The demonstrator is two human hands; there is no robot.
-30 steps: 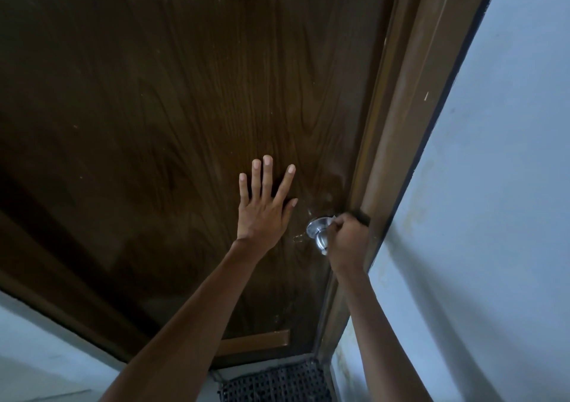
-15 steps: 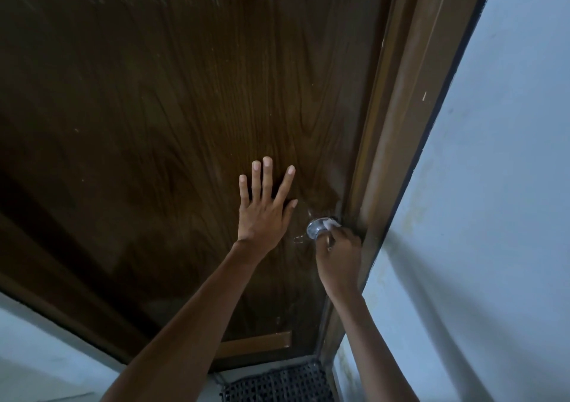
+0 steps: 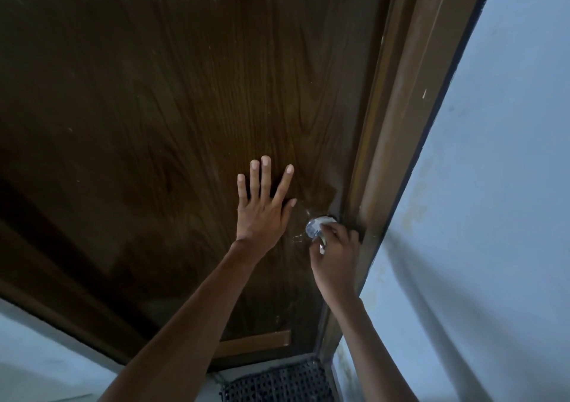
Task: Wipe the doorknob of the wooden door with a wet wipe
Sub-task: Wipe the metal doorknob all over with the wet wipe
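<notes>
While the right hand [image 3: 334, 256] works at the doorknob [image 3: 311, 229], the left hand [image 3: 262, 213] lies flat on the wooden door [image 3: 154, 124], fingers straight and spread, grasping nothing.

Head view: the doorknob sits at the door's right edge, just beside the door frame [image 3: 401, 124]. Only its metal left portion shows; the right hand covers the remainder. That hand's fingers are curled over the knob and pinch the wet wipe [image 3: 325, 223] against it. A white fold lies on top of the knob and a small tail hangs below it.

Procedure, as judged:
1. Hold the wipe between fingers and metal throughout.
2. Rotate the wrist so the wipe travels round the full circumference.
3. Draw the wipe over the front face, then down the neck next to the door.
4. Press with the left hand so the door does not swing.

Caution: the knuckles are close to the frame, and a wide turn may scrape them. The loose tail may slip free if the pinch slackens.

A dark woven mat [image 3: 277, 383] lies at the threshold.
</notes>
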